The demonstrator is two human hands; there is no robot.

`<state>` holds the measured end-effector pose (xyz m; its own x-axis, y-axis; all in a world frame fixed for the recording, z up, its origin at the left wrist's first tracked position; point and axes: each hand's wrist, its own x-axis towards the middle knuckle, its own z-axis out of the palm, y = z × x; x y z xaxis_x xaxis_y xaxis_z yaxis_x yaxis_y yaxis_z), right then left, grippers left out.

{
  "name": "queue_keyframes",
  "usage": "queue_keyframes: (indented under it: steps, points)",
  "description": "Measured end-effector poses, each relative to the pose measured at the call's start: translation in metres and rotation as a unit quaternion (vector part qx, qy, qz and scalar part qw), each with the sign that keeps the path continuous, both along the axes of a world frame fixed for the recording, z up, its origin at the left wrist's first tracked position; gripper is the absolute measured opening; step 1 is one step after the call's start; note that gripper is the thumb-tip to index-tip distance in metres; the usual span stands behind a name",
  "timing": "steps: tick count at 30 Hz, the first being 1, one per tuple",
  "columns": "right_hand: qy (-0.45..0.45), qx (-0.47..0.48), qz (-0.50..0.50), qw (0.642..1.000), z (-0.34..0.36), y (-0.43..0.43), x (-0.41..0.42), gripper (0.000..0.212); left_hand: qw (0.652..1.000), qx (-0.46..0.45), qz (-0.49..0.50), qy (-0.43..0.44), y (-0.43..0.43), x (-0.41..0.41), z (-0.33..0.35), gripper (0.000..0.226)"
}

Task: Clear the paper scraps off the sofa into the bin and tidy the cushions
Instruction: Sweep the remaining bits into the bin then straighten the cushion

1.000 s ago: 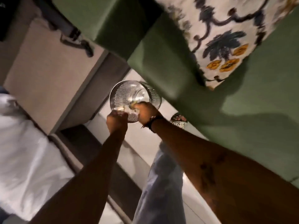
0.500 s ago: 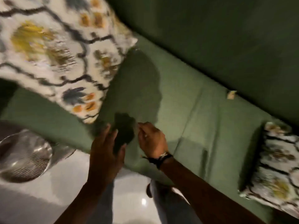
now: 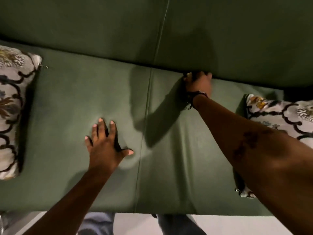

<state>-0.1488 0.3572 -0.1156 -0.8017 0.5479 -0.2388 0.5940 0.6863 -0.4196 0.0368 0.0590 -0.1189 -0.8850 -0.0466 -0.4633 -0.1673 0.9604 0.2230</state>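
Green sofa seat [image 3: 105,92] now fills the frame, head-on; the bin is out of view, where a second ago both hands were over it at frame centre. Right hand [image 3: 198,83] reaches to the crease between seat and backrest, upper right of centre, fingers [image 3: 188,77] curled in on something pale. Likely the paper scrap that lay at that crease half a second ago, but blur and shadow hide it, so whether it's gripped I can't tell. Left hand [image 3: 105,146] lies flat on the seat at lower centre, fingers spread, holding nothing; half a second ago it hovered near the front edge. One patterned cushion [image 3: 11,106] lies at far left, another [image 3: 277,114] at right, partly under the right forearm. No other scraps visible on the seat. Read: one dump done, last scrap pickup in progress, cushions not yet straightened.
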Motion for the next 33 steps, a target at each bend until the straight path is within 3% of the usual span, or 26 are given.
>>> queue_keyframes:
  steps: [7,10,13,16,18,21,25,27,30,33]
  points:
    - [0.049,-0.06,0.017,0.997,0.002,-0.029,0.027,0.026,1.0,0.011,0.009,-0.004,-0.001,0.0,-0.001,0.124]
    - [0.1,-0.083,0.102,0.986,0.021,-0.086,0.077,0.023,0.999,0.041,-0.001,0.013,-0.009,0.009,0.005,0.118]
    - [0.089,-0.116,0.181,0.972,0.039,-0.166,0.151,0.027,0.986,0.088,0.113,0.089,-0.043,0.044,0.008,0.108]
    - [0.049,-0.178,0.228,0.956,0.053,-0.274,0.227,0.008,0.959,0.089,0.214,0.165,-0.113,0.12,0.012,0.09]
    - [0.023,-0.234,0.288,0.928,0.061,-0.351,0.271,0.009,0.955,0.063,0.252,0.145,-0.168,0.184,0.015,0.083]
    - [-0.074,-0.325,0.402,0.853,0.061,-0.465,0.325,0.014,0.947,-0.014,0.31,0.081,-0.262,0.284,0.021,0.074]
    - [-0.137,-0.301,0.511,0.794,0.018,-0.573,0.362,0.01,0.904,-0.091,0.417,0.019,-0.366,0.35,0.027,0.079]
    - [-0.179,-0.281,0.532,0.779,-0.006,-0.607,0.368,0.019,0.896,-0.1,0.433,0.013,-0.402,0.352,0.023,0.079]
    - [-0.202,-0.231,0.52,0.797,-0.027,-0.62,0.366,0.024,0.888,-0.075,0.452,0.046,-0.429,0.325,0.015,0.076]
    - [-0.118,-0.204,0.541,0.807,-0.01,-0.598,0.354,0.022,0.868,-0.007,0.481,0.121,-0.424,0.283,0.012,0.072]
